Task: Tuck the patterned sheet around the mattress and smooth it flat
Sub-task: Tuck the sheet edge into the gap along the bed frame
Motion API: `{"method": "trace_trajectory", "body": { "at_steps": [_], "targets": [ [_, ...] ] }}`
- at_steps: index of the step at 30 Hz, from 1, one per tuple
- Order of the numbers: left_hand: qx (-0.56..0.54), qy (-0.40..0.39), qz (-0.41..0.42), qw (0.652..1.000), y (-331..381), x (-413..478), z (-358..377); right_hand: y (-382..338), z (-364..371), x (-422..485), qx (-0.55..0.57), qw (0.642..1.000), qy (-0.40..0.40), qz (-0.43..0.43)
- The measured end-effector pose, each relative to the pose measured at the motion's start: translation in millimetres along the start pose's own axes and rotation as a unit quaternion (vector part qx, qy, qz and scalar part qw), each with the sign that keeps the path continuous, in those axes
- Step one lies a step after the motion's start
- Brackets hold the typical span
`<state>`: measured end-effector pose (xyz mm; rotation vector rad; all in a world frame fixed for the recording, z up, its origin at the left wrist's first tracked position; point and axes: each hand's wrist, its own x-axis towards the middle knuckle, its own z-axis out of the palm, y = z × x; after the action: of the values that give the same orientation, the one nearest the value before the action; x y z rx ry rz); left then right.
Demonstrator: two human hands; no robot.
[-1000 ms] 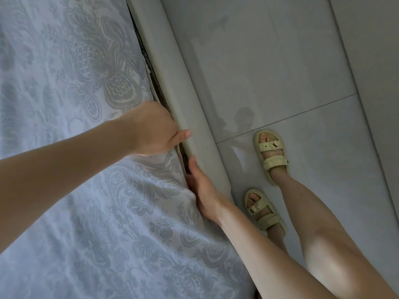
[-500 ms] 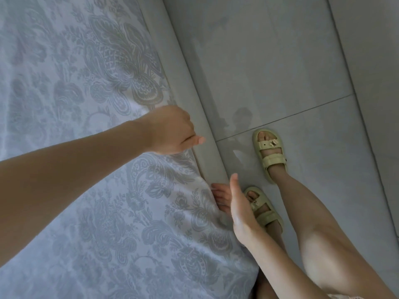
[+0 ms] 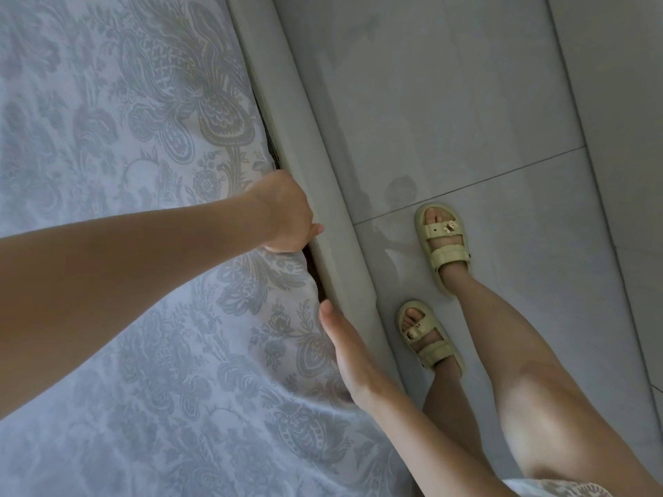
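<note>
Left hand curled over patterned sheet edge at bed frame gap; right hand flat, pressing cloth down nearer. Far stretch looks tucked, near edge pending, top mostly smooth.

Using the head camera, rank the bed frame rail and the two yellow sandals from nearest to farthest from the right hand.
1. Bed frame rail: right beside the right hand, running along its fingers.
2. Lower sandal: on the tiled floor just past the rail.
3. Upper sandal: farther along the floor, ahead of the other sandal.
</note>
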<state>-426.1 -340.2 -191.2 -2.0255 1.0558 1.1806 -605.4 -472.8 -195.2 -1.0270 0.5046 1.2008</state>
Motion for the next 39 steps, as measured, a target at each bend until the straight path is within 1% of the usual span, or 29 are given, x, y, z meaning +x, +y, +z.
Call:
{"method": "trace_trajectory", "body": {
  "at_steps": [1,3,5,6,7,9,11,13,14,19,22,24,26,29,32,35,36,39],
  "targets": [
    [-0.004,-0.016,-0.01,1.0,2,3,-3,0,-1,4,0.034,0.998,-0.036,0.028],
    [-0.002,-0.05,-0.028,0.998,3,9,-11,1,-5,12,0.091,0.99,-0.072,0.086],
    [-0.036,-0.058,-0.045,0.997,4,10,-17,9,-9,15,0.104,0.984,-0.076,0.119],
    [-0.061,-0.044,-0.054,0.996,4,8,-19,14,-11,14,0.113,0.982,-0.072,0.132],
    [-0.087,-0.013,-0.058,0.994,4,5,-20,20,-14,12,0.124,0.98,-0.065,0.143],
    [-0.134,0.086,-0.05,0.986,6,-2,-16,33,-19,1,0.145,0.976,-0.047,0.159],
    [-0.146,0.186,-0.032,0.971,10,-12,-11,43,-25,-13,0.165,0.972,-0.033,0.167],
    [-0.143,0.251,-0.013,0.957,18,-23,-6,51,-31,-23,0.142,0.978,-0.012,0.151],
    [-0.137,0.265,-0.006,0.955,23,-28,-5,51,-34,-29,0.117,0.983,0.008,0.138],
    [-0.157,0.223,0.036,0.961,65,-36,6,67,-57,-54,0.046,0.99,0.086,0.098],
    [-0.179,0.249,0.051,0.95,96,-33,16,79,-74,-70,0.011,0.987,0.14,0.077],
    [-0.185,0.277,0.052,0.941,115,-35,27,81,-81,-79,0.009,0.988,0.146,0.05],
    [-0.168,0.254,0.064,0.95,135,-40,32,82,-83,-86,0.029,0.99,0.136,0.015],
    [-0.118,0.197,0.093,0.969,157,-37,28,85,-77,-90,0.019,0.996,0.091,-0.007],
    [-0.105,0.144,0.068,0.982,161,-36,21,97,-60,-92,-0.016,0.998,0.055,-0.008],
    [-0.063,0.123,0.035,0.99,169,-36,29,111,-50,-89,-0.059,0.996,0.06,-0.02],
    [-0.044,0.108,0.023,0.993,173,-35,28,112,-48,-88,-0.055,0.996,0.062,-0.022],
    [-0.008,0.048,0.002,0.999,180,-32,14,116,-48,-85,0.003,0.997,0.066,-0.026]
  ]
}}
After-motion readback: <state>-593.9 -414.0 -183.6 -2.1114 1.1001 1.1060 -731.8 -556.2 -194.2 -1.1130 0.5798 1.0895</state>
